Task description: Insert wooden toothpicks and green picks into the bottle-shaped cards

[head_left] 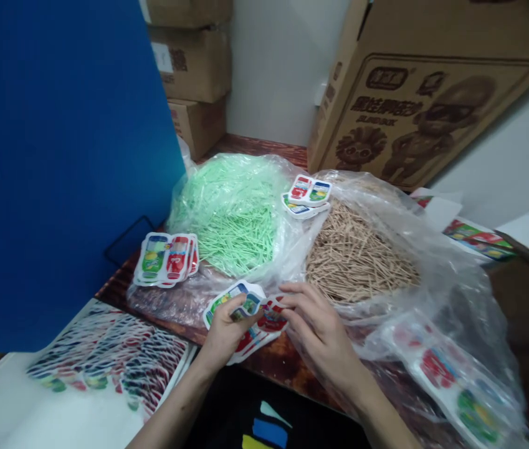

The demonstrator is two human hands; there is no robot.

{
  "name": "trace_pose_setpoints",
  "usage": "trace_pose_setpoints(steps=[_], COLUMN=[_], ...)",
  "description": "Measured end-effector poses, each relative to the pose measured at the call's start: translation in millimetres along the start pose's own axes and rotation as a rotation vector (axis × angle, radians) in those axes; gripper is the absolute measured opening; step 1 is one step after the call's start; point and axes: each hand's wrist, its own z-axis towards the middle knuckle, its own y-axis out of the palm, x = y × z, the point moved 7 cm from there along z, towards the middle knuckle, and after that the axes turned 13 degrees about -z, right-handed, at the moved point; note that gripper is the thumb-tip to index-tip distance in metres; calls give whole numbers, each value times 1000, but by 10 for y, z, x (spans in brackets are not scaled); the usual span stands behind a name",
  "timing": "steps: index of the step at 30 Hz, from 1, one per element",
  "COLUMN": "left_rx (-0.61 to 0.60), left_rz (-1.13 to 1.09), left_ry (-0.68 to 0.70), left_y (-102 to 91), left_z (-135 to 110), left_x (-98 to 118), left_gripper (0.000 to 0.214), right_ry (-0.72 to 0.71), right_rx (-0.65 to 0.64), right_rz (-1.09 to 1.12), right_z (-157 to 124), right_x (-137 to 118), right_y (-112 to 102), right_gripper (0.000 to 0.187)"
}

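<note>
My left hand point(225, 330) grips a small fanned stack of printed cards point(245, 312) near the table's front edge, thumb on top. My right hand point(316, 329) meets the stack from the right, fingertips pinching the edge of the top red card. Behind the hands lie two clear plastic bags: one full of green sticks point(233, 215), one full of tan sticks point(355, 255). A second stack of cards point(167, 258) lies left of the green sticks. Another small stack point(308, 194) rests on top between the two bags.
A blue panel point(58, 156) stands upright at the left. A clear bag of more printed cards point(105, 362) lies at the lower left, another bag with cards point(451, 380) at the lower right. Cardboard boxes point(427, 93) stand behind.
</note>
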Motion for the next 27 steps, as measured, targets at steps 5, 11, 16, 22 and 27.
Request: trace_pose_setpoints(steps=[5, 11, 16, 22, 27], left_rx=[91, 452, 655, 769, 796], left_rz=[-143, -65, 323, 765, 884], left_ry=[-36, 50, 177, 255, 187], left_y=[-338, -1521, -2289, -2423, -2586], left_z=[19, 135, 451, 659, 601], left_x=[-41, 304, 733, 765, 591], left_gripper=[25, 43, 51, 47, 70], right_ry=[-12, 371, 450, 395, 381], right_rx=[-87, 52, -83, -226, -260], right_rz=[163, 399, 482, 445, 471], right_z=[69, 61, -18, 8, 188], right_x=[-20, 425, 612, 626, 608], right_y=[209, 212, 497, 751, 802], right_gripper=[31, 27, 28, 28, 25])
